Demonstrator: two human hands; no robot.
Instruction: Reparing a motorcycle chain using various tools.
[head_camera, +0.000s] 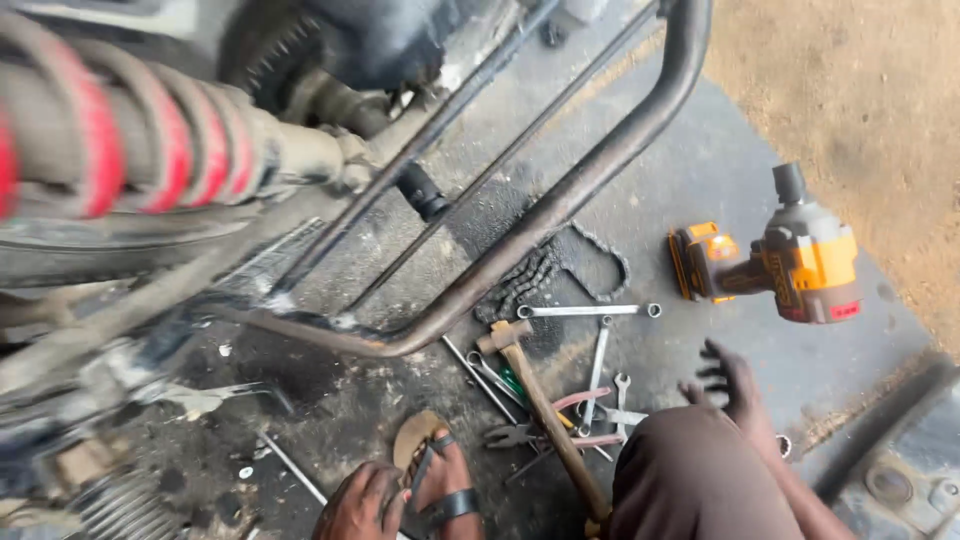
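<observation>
We are crouched low beside a motorcycle, its red shock spring (120, 150) filling the upper left and a bent steel frame tube (560, 200) sweeping across the oily ground mat (700, 170). Our right hand (728, 385) hovers open, fingers spread and gripping nothing, just past our knee (690, 480) and nearest the scatter of hand tools; the spread fingers suggest a hand held free over the tools, not resting on any of them. Our left hand (362, 505) sits low at the bottom edge, its fingers curled against our sandalled foot (440, 475), apparently steadying our squat; it seems to hold no tool, though part of it is cut off by the frame. Between the 2 hands lies a wooden-handled hammer (545, 410), head pointing toward the bike, handle slanting back toward us so it can be grabbed without leaning. Beside it lie at least 3 wrenches (590, 311), red-handled pliers (560, 430) and a green-handled screwdriver (513, 380), all kept close within arm's reach. A loose drive chain (545, 265) is piled just beyond them under the tube. The yellow cordless impact wrench (790, 265) lies on its side, well apart to the right.
</observation>
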